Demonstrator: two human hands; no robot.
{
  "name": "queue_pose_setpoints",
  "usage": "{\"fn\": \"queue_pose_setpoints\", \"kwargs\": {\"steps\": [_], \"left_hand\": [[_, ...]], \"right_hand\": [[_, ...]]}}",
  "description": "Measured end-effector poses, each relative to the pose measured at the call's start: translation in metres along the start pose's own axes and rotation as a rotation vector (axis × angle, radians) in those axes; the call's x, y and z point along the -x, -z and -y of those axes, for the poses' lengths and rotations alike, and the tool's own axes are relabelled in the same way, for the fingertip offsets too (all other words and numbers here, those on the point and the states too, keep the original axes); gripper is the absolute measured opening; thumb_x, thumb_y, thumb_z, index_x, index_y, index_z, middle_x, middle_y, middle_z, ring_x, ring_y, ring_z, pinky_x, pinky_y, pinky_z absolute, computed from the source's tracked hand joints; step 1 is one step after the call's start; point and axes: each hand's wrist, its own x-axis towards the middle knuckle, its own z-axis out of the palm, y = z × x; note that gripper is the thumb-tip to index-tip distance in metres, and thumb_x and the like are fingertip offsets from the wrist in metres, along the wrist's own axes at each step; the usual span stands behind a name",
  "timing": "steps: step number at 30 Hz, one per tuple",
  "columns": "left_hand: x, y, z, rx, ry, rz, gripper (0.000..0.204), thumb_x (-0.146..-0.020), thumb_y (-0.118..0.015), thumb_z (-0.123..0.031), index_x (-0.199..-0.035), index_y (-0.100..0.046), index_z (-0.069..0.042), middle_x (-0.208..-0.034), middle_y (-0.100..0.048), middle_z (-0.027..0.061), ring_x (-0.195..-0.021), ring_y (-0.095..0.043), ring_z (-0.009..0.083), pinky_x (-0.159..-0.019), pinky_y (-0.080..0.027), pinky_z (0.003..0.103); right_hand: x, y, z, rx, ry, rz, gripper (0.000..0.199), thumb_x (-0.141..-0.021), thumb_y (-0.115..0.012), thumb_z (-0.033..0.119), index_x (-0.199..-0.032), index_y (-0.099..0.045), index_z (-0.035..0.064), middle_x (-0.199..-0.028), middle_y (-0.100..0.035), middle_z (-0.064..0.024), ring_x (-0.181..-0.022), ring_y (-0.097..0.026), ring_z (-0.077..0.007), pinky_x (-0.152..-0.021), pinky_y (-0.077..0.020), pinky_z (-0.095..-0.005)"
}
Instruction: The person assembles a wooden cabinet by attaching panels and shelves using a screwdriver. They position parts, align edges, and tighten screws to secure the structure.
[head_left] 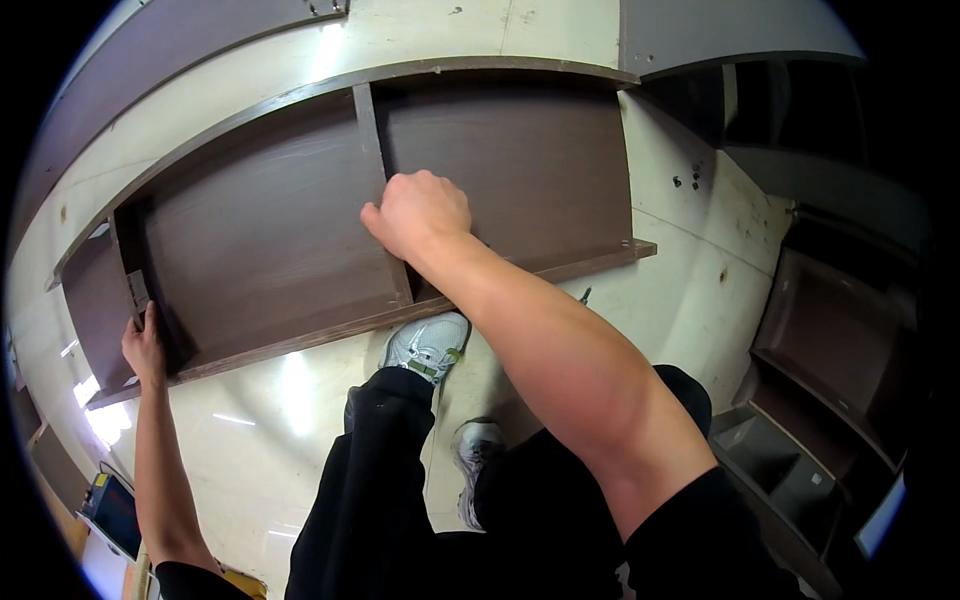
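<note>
A dark brown wooden shelf unit [270, 220] lies flat on the pale floor, with two upright dividers inside its frame. My right hand [418, 212] is closed over the top edge of the middle divider [372, 150]. My left hand [145, 345] grips the left divider [128, 280] near the front rail, thumb on top. My legs in black trousers and grey sneakers [430, 345] stand just in front of the unit.
More dark brown cabinet pieces [830, 340] stand at the right, and large dark panels [150, 50] lie beyond the unit. A few small screws [685, 182] sit on the floor at the right. A small device with a screen [112, 510] lies at the lower left.
</note>
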Motion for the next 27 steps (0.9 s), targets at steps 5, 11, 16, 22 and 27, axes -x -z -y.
{"fn": "queue_pose_setpoints", "kwargs": {"steps": [5,11,16,22,27], "left_hand": [[0.000,-0.002,0.007,0.068,-0.051,-0.020,0.044,-0.095,-0.066,-0.040,-0.103,-0.068,0.003,-0.080,-0.068,0.0135,-0.071,-0.058,0.0184,-0.071,-0.048,0.033],[0.001,0.001,0.011,0.132,-0.075,-0.018,0.042,-0.095,-0.066,-0.038,-0.098,-0.068,0.005,-0.077,-0.067,0.0102,-0.072,-0.056,0.0143,-0.070,-0.047,0.031],[-0.009,0.009,0.023,0.059,-0.085,-0.009,0.037,-0.093,-0.069,-0.028,-0.113,-0.064,0.002,-0.092,-0.067,0.0111,-0.085,-0.059,0.0181,-0.083,-0.047,0.031],[-0.022,0.001,-0.161,-0.219,-0.890,-0.321,0.052,-0.083,-0.072,-0.012,-0.133,-0.055,-0.006,-0.124,-0.059,0.0164,-0.121,-0.051,0.0344,-0.102,-0.042,0.043],[-0.044,-0.070,-0.301,-0.228,-1.087,0.016,0.057,-0.080,-0.076,-0.014,-0.132,-0.053,-0.011,-0.126,-0.059,0.0144,-0.120,-0.054,0.0338,-0.102,-0.044,0.043]], "right_hand": [[0.005,-0.001,0.002,-0.005,0.008,-0.009,0.036,-0.085,-0.062,0.037,-0.085,-0.075,0.0036,-0.089,-0.072,-0.0194,-0.088,-0.070,-0.0378,-0.079,-0.0567,-0.0438],[0.003,0.000,0.004,-0.041,0.003,0.026,0.036,-0.085,-0.063,0.037,-0.086,-0.075,0.0033,-0.089,-0.072,-0.0200,-0.087,-0.070,-0.0382,-0.079,-0.0568,-0.0446],[0.004,-0.005,0.002,-0.046,0.054,-0.003,0.040,-0.086,-0.065,0.041,-0.086,-0.075,0.0019,-0.090,-0.072,-0.0211,-0.089,-0.070,-0.0392,-0.079,-0.0566,-0.0465],[-0.013,0.051,-0.011,-0.310,0.016,0.205,0.026,-0.082,-0.064,0.027,-0.086,-0.065,0.0010,-0.076,-0.068,-0.0121,-0.074,-0.069,-0.0223,-0.068,-0.0555,-0.0363],[0.022,0.107,-0.018,-1.193,-0.040,0.185,0.033,-0.093,-0.058,0.015,-0.118,-0.057,-0.0057,-0.086,-0.067,-0.0131,-0.073,-0.067,-0.0186,-0.070,-0.0609,-0.0276]]}}
